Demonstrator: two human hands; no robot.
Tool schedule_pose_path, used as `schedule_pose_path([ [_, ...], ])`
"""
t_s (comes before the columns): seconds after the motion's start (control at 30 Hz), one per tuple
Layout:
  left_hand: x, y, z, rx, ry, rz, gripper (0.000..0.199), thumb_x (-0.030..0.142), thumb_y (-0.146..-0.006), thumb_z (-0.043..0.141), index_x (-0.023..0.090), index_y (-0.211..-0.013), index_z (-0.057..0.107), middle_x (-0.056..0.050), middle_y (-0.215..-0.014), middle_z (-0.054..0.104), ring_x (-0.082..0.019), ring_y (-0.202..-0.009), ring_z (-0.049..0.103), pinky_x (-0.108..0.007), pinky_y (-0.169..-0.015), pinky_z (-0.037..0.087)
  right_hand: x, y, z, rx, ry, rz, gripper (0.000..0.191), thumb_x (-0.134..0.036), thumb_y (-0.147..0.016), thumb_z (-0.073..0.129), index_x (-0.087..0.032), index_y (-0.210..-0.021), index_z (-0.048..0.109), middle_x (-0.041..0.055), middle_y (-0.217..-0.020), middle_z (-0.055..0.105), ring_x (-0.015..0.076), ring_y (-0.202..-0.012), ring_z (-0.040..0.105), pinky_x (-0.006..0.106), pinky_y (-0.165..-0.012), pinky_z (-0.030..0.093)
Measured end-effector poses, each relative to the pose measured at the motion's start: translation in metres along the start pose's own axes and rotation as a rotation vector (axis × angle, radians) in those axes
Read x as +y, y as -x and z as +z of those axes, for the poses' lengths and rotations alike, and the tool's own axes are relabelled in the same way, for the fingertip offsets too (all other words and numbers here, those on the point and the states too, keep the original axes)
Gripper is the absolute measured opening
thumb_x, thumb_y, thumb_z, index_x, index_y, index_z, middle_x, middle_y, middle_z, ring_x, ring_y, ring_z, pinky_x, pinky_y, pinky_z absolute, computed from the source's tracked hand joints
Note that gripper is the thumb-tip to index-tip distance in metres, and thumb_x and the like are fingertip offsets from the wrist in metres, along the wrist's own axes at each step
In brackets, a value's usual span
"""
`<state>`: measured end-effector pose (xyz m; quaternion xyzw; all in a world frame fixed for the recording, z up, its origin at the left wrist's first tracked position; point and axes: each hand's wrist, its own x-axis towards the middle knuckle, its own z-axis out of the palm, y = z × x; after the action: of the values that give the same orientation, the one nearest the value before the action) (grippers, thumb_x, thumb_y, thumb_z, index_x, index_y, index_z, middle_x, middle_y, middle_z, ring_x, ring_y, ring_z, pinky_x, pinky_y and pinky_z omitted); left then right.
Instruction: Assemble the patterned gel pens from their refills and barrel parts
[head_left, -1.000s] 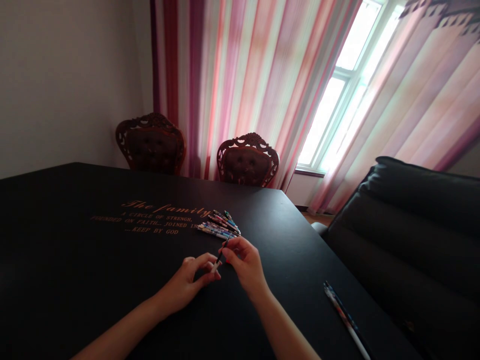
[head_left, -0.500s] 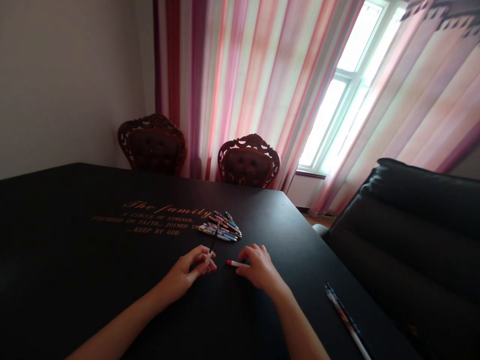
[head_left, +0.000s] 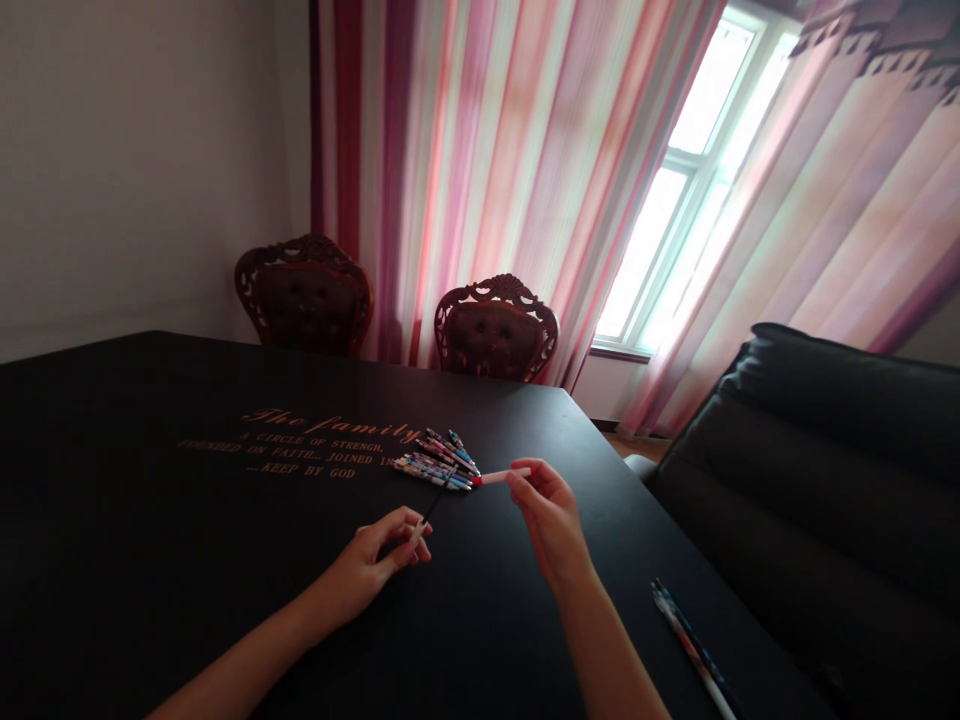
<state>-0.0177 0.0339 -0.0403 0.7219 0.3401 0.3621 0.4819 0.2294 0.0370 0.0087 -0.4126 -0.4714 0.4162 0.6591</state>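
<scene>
My left hand (head_left: 391, 545) is closed on a thin dark pen (head_left: 435, 505) with a pale end, its dark part pointing up and away. Between the thumb and fingers of my right hand (head_left: 551, 510) is a white pen (head_left: 496, 477) with red ends, held nearly level. Its left end appears beside the right side of a pile of several patterned pens (head_left: 439, 467). The pile lies on the black table (head_left: 480, 620), just beyond both hands.
Two slim pens (head_left: 694, 645) lie near the table's right edge. Gold lettering (head_left: 315, 443) marks the tabletop left of the pile. Two carved chairs (head_left: 304, 300) stand at the far side, and a black leather seat (head_left: 825, 480) is at the right.
My right hand has lifted the red-and-white pen off the table and moved it up and away, towards the pile. The pen in my left hand has tilted more to the right.
</scene>
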Motion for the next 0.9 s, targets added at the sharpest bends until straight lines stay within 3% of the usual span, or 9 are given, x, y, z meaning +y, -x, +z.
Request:
schedule_pose_path([
  [0.1, 0.002, 0.001, 0.001, -0.019, -0.032, 0.001, 0.025, 0.043, -0.094, 0.052, 0.02, -0.103, 0.057, -0.004, -0.087, 0.071, -0.017, -0.079, 0.061, -0.03, -0.079, 0.048, -0.003, 0.003, 0.004, 0.033, -0.084, -0.004, 0.031, -0.042, -0.076, 0.075, -0.021, -0.097, 0.069, -0.0008, -0.078, 0.056, 0.0121, -0.067, 0.047, 0.025, -0.062, 0.039],
  [0.4, 0.008, 0.003, 0.003, -0.048, -0.112, 0.028, 0.022, 0.039, -0.095, 0.051, 0.021, -0.105, 0.058, -0.003, -0.086, 0.071, -0.018, -0.08, 0.062, -0.03, -0.082, 0.047, -0.007, 0.004, 0.006, 0.076, -0.062, -0.051, 0.03, -0.045, -0.078, 0.073, -0.021, -0.096, 0.07, 0.0012, -0.08, 0.061, 0.0144, -0.072, 0.051, 0.028, -0.069, 0.043],
  [0.63, 0.009, 0.004, 0.002, -0.055, -0.18, -0.006, 0.018, 0.035, -0.095, 0.051, 0.023, -0.106, 0.058, -0.001, -0.09, 0.072, -0.018, -0.086, 0.063, -0.034, -0.093, 0.041, -0.008, 0.006, 0.009, 0.051, -0.045, -0.051, 0.027, -0.043, -0.081, 0.071, -0.02, -0.096, 0.07, 0.0008, -0.079, 0.06, 0.0143, -0.073, 0.051, 0.027, -0.068, 0.043],
  [0.9, 0.013, 0.006, 0.0, -0.045, -0.277, -0.048, 0.019, 0.036, -0.094, 0.051, 0.027, -0.109, 0.059, 0.001, -0.091, 0.073, -0.02, -0.092, 0.063, -0.035, -0.095, 0.034, -0.012, 0.007, 0.011, -0.026, 0.066, -0.058, 0.027, -0.044, -0.081, 0.069, -0.02, -0.095, 0.069, 0.0007, -0.075, 0.062, 0.0152, -0.072, 0.054, 0.027, -0.067, 0.043],
])
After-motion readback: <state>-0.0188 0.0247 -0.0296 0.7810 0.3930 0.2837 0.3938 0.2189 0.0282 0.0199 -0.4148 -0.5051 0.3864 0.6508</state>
